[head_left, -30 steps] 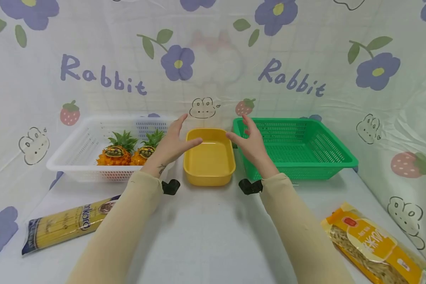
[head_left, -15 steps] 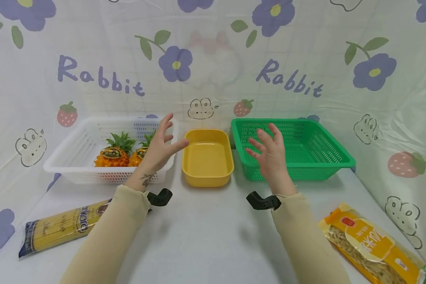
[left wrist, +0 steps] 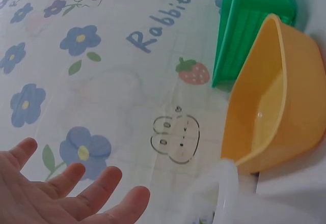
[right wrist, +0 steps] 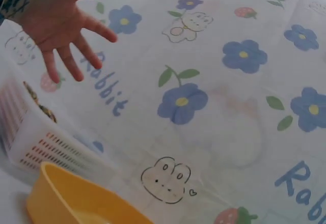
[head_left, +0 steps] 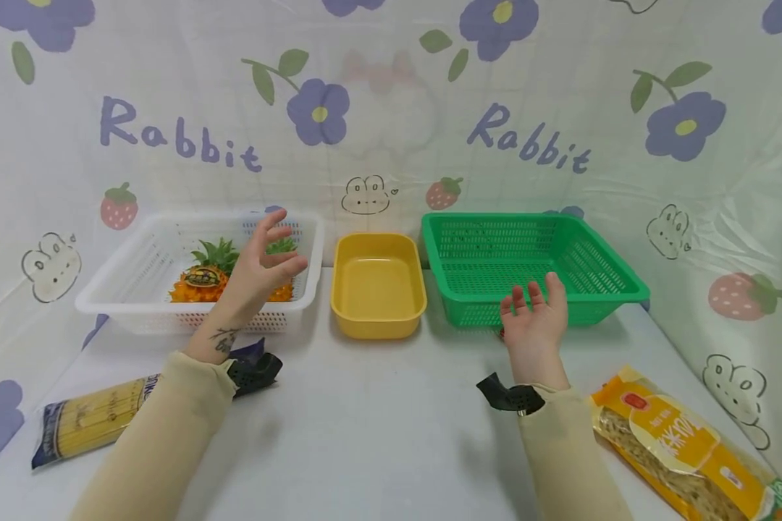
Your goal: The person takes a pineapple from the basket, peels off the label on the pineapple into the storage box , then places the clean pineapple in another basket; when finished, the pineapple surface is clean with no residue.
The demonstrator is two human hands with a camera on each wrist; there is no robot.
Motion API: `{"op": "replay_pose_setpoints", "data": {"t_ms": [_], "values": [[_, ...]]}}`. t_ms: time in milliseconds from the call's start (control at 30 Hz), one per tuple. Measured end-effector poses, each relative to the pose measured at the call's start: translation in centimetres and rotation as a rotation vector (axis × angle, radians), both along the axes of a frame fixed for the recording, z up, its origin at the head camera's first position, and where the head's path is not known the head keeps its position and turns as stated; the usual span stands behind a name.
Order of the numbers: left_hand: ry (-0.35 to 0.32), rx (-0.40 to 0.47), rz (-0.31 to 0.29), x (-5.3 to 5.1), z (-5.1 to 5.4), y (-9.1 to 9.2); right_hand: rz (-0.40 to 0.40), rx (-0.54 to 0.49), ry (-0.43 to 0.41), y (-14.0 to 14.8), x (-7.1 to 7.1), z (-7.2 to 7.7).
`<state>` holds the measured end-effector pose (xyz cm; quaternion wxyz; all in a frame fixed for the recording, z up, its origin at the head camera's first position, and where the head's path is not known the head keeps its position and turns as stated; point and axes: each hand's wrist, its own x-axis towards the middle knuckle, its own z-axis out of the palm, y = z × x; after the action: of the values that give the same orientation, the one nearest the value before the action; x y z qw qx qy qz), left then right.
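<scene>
In the head view the left hand (head_left: 250,278) is raised over the front right part of the white basket (head_left: 124,310), fingers spread and holding nothing. Two pineapples (head_left: 198,284) lie in that basket, the right one partly hidden by this hand. The right hand (head_left: 536,325), palm up with loosely bent fingers, is empty in front of the green basket (head_left: 541,297). Between the baskets stands an empty yellow container (head_left: 378,329). The left wrist view shows the left fingers (left wrist: 97,193) apart; the left hand (right wrist: 61,23) also appears in the right wrist view.
A pack of spaghetti (head_left: 94,420) lies at the left, partly under the left forearm. At the right is an orange and clear food bag (head_left: 684,441). A small red thing shows beside the right hand, below the green basket. Printed cloth hangs behind.
Both hands have moved apart from around the yellow container, the left toward the left and the right toward the right and nearer. The right palm has turned upward. The baskets and packs have not been moved.
</scene>
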<state>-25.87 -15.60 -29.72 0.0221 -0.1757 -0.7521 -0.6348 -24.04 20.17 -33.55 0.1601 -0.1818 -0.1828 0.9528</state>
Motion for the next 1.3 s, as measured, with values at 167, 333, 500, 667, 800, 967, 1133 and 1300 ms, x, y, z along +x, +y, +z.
{"op": "replay_pose_setpoints", "data": {"t_ms": [167,333,500,667,800,967,1133,1300], "values": [[-0.013,-0.142,0.071,0.1,0.2,-1.4,-0.089,-0.085,-0.087,0.6,-0.3,-1.2],[-0.028,-0.342,0.138,-0.3,0.3,-2.5,-0.087,-0.114,-0.151,1.2,-0.7,-2.1],[-0.055,-0.481,0.178,-1.3,0.6,-3.2,-0.073,-0.115,-0.201,1.6,-1.4,-2.8],[-0.062,-0.590,0.187,-2.5,1.2,-3.8,-0.061,-0.138,-0.226,2.0,-2.3,-3.1],[-0.074,-0.657,0.176,-3.7,1.5,-3.8,-0.052,-0.174,-0.220,2.7,-2.4,-3.3],[-0.094,-0.763,0.154,-5.0,1.4,-4.2,-0.037,-0.160,-0.169,3.0,-2.3,-3.7],[-0.132,-0.884,0.133,-6.1,1.7,-4.7,-0.018,-0.108,-0.152,3.0,-2.5,-3.9],[-0.175,-0.982,0.136,-6.8,2.0,-5.1,-0.013,-0.093,-0.174,2.7,-2.9,-3.8]]}}
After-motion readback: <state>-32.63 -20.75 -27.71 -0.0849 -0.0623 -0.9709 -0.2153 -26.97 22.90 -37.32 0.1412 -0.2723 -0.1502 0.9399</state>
